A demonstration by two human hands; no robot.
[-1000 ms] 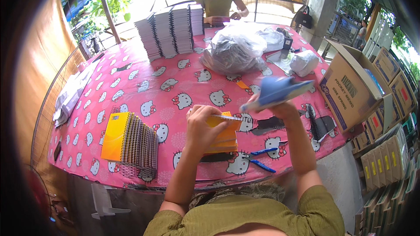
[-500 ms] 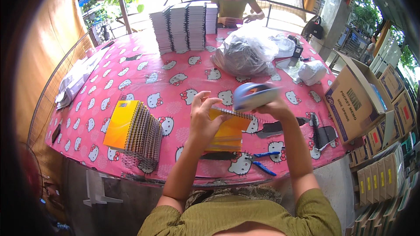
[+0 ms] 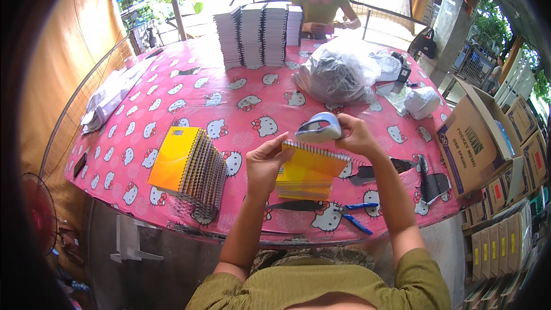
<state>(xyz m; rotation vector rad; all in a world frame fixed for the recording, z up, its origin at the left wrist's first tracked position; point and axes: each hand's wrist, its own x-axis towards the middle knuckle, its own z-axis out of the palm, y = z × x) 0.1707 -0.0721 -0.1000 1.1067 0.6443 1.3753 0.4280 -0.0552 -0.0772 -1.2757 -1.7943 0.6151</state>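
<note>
My left hand (image 3: 265,163) is closed on the upper left corner of a yellow-orange spiral notepad (image 3: 313,154), its coil along the far edge. This notepad is tilted above a small pile of yellow notepads (image 3: 304,188). In my right hand (image 3: 359,136) is a rounded blue-grey and white handheld tool with an opening in its body; it looks like a label gun, but its exact kind is unclear. The tool hovers just beyond the coil, its front end near my left fingers. Left of my hands stands a tall stack of yellow spiral notepads (image 3: 177,155).
Blue-handled pliers (image 3: 357,215) lie near the table's front edge. Loose black coils (image 3: 425,181) are at right. Farther back are tall white notepad stacks (image 3: 251,34) and a plastic bag (image 3: 338,74). Cardboard boxes (image 3: 473,138) stand right; a person (image 3: 321,8) sits opposite, handling something.
The tool, blurred by motion before, is now steadier and angled differently above the notepad. My left fingers, raised and spread earlier, have come down onto the notepad's corner. The whole view has shifted slightly.
</note>
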